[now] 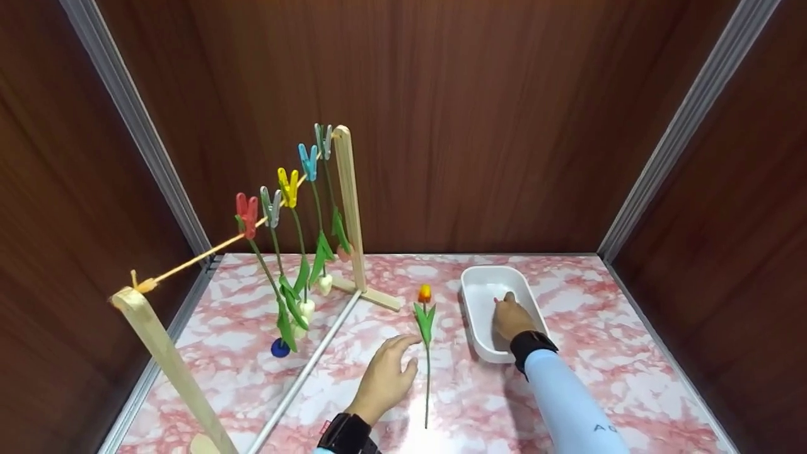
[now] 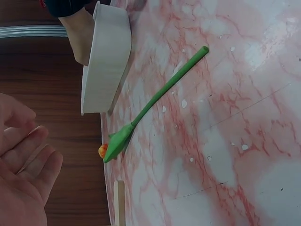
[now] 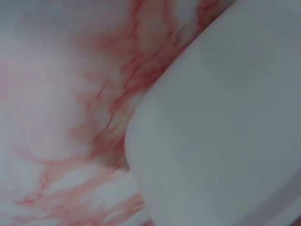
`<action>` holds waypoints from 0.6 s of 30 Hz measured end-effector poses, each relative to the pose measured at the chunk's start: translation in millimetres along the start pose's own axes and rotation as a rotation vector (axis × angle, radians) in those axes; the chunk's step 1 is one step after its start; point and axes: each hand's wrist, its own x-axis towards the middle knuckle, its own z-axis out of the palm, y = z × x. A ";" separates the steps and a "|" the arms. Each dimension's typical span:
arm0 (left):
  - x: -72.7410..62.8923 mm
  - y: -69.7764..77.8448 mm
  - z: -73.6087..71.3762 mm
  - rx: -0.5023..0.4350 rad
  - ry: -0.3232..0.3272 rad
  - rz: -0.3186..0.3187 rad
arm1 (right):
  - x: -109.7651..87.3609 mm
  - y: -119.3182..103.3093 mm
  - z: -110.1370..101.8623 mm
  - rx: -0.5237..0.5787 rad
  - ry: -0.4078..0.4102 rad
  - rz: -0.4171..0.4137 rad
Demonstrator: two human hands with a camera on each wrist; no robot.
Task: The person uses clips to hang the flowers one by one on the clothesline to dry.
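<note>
An orange-and-yellow tulip [image 1: 425,323] with green leaves lies on the marbled tabletop, its stem pointing toward me. Just left of it my left hand [image 1: 386,377] hovers, fingers loosely bent and holding nothing; in the head view a fingertip comes right up to the leaves. The left wrist view shows the same tulip [image 2: 157,96] beside that empty palm. My right hand [image 1: 514,320] reaches down inside a white tub [image 1: 477,343], pinching a small pinkish-red piece [image 1: 496,301] at its fingertips. Most of that piece is hidden by the hand. Only the tub's outer side [image 3: 202,127] fills the right wrist view.
At left a wooden post frame [image 1: 350,208] carries a cord [image 1: 202,257]. Several tulips hang from it head down, clipped by a red clothespin [image 1: 246,214], a yellow clothespin [image 1: 288,187], a blue clothespin [image 1: 308,162] and grey ones. A white bar [image 1: 309,369] joins the posts' bases.
</note>
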 end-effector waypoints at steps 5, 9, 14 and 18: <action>-5.5 3.6 -3.8 -0.020 0.001 -0.004 | 0.6 4.9 -3.7 -0.029 0.052 -0.041; -10.7 3.5 -6.4 -0.048 0.012 -0.016 | -1.0 4.3 -8.9 -0.057 0.042 -0.086; -13.9 0.7 -7.8 -0.044 0.001 -0.039 | -6.2 0.9 -14.8 0.045 -0.016 0.014; -12.4 2.8 -8.0 -0.052 0.028 -0.032 | -12.1 0.3 -24.1 0.101 -0.033 0.078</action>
